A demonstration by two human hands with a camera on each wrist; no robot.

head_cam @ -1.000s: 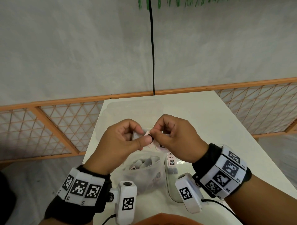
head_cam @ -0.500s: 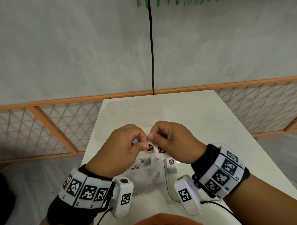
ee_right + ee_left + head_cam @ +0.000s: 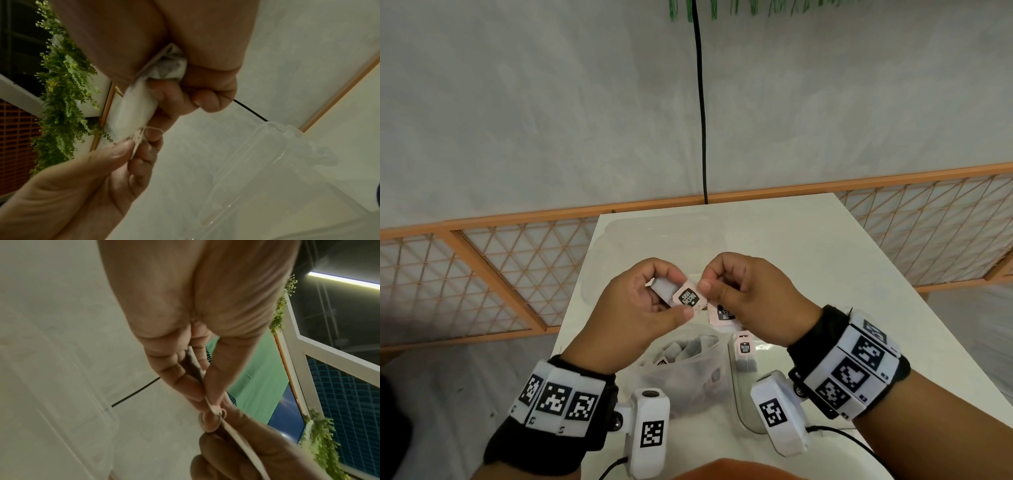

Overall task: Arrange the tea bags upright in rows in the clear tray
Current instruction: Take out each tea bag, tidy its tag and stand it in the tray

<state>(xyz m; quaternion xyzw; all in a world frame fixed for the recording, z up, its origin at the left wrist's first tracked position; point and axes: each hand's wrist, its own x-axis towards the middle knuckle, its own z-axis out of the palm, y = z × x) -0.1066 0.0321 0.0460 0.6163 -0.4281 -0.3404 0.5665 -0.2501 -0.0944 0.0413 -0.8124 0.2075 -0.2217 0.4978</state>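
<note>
Both hands are raised over the white table (image 3: 825, 260). My left hand (image 3: 681, 294) pinches one tea bag (image 3: 662, 287) by its pink tag (image 3: 687, 296); in the left wrist view this tea bag (image 3: 194, 365) sits edge-on between thumb and fingers. My right hand (image 3: 714, 284) grips a small bunch of tea bags (image 3: 133, 105), one tag (image 3: 724, 313) hanging below it. A string (image 3: 152, 129) joins the two hands. Below them, the clear tray (image 3: 743, 411) holds one upright tea bag (image 3: 745, 354).
A clear tub (image 3: 688, 380) with several loose tea bags sits left of the tray. A clear lid or box (image 3: 616, 246) lies at the table's far left. An orange lattice fence (image 3: 517, 274) borders the table, with a black cable (image 3: 700, 102) on the wall.
Both hands dropped slightly and drew a little apart. The pink tag in my left hand has turned so its printed face now shows.
</note>
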